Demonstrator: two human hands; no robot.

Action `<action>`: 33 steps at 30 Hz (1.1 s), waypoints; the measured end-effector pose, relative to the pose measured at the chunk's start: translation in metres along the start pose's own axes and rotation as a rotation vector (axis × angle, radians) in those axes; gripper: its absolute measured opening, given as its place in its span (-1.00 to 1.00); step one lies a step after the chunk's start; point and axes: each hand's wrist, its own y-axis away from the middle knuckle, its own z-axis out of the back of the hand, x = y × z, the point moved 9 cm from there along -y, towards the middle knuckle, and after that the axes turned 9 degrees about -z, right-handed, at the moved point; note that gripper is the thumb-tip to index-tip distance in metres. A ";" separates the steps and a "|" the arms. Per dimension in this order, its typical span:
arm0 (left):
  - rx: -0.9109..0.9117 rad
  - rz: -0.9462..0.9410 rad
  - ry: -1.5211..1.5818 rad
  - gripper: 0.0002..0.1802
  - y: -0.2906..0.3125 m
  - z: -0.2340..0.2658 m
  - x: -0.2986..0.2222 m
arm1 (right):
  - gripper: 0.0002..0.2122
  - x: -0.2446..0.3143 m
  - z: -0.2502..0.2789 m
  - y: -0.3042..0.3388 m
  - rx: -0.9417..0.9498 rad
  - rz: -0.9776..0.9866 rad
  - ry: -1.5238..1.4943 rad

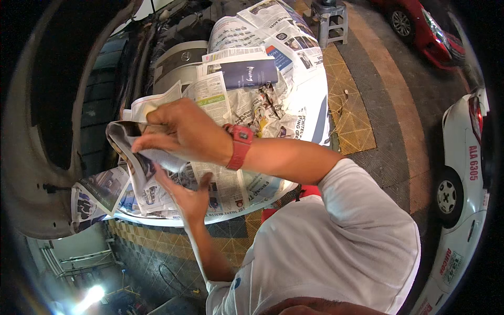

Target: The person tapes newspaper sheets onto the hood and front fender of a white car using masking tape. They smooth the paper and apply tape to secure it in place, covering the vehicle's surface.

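My right hand [184, 131], a red watch [241, 146] on its wrist, grips a folded sheet of newspaper [123, 137] between thumb and fingers. Just below it, my left hand [190, 200] has its fingers stretched out and its thumb apart, with the fingertips against the hanging part of that sheet. Both hands are over white car bodywork [310, 102] covered with spread newspaper [210, 100]. One patch of the newspaper [262, 113] is crumpled. Another newspaper piece [100, 194] hangs at the left edge of the bodywork.
A grey cover with an emblem [181, 63] shows beyond the papers. A dark curved car panel [63, 105] rises at the left. At the far right are a grey stool [333, 26], a red car [428, 31] and a white car [464, 173]. A bright lamp [94, 295] shines at lower left.
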 end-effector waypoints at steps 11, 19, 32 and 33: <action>-0.219 -0.054 -0.299 -0.58 -0.064 0.093 0.018 | -0.45 -0.085 0.077 -0.074 0.196 -0.193 0.301; -0.141 0.212 0.240 -0.36 -0.116 0.063 0.086 | -0.65 -0.156 0.103 -0.104 0.083 0.060 0.813; -0.031 0.344 -0.289 -0.69 -0.106 0.083 0.149 | -0.35 -0.132 0.065 0.003 -0.014 0.051 0.566; -0.021 0.339 -0.299 -0.67 -0.109 0.080 0.143 | -0.33 -0.097 0.036 0.033 0.081 0.075 0.438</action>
